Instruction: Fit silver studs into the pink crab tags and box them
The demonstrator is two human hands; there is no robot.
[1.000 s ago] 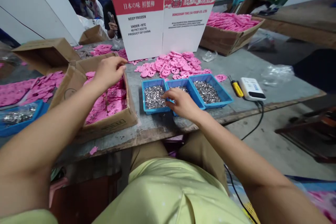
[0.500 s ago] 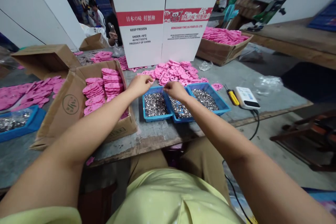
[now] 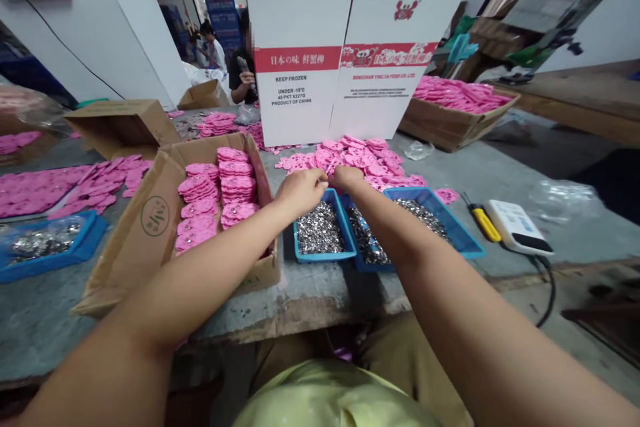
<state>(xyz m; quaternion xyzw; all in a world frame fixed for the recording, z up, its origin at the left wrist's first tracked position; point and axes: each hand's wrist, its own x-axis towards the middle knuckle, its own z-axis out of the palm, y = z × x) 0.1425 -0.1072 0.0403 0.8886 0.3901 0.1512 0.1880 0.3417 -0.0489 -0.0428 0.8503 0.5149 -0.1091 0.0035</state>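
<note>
Where the loose pile of pink pieces [image 3: 357,153] meets the far rims of 3 blue trays [image 3: 325,256] of small metal parts [image 3: 320,235], the left hand [image 3: 301,190] and right hand [image 3: 349,177] touch, fingers bunched together; what they pinch is hidden. The pieces look thin, light and bendy, best nipped by an edge. A cardboard box [image 3: 150,220] sits toward the left of the worn grey tabletop [image 3: 310,290], in a crowded workshop.
</note>
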